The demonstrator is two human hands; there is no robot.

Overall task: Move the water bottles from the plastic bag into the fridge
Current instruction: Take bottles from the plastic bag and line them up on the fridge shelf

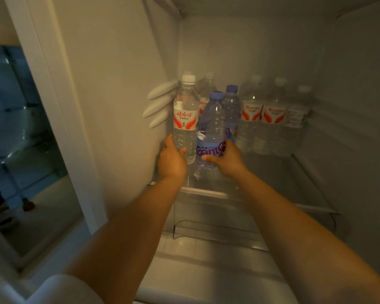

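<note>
Both my arms reach into the open fridge. My left hand [171,159] grips the lower part of a clear bottle with a white cap and a red-and-white label [185,113], standing at the left of the glass shelf [279,172]. My right hand [227,157] grips a purple-capped bottle with a blue label [212,126] right beside it. Behind stands a second purple-capped bottle [232,106]. Several more white-capped bottles [272,115] line the back of the shelf. The plastic bag is out of view.
The fridge's left wall [123,84] carries white ribbed shelf supports [160,102]. Below the shelf lies a clear drawer lid [217,229]. At the far left is a dim room with a dark object on the floor [28,205].
</note>
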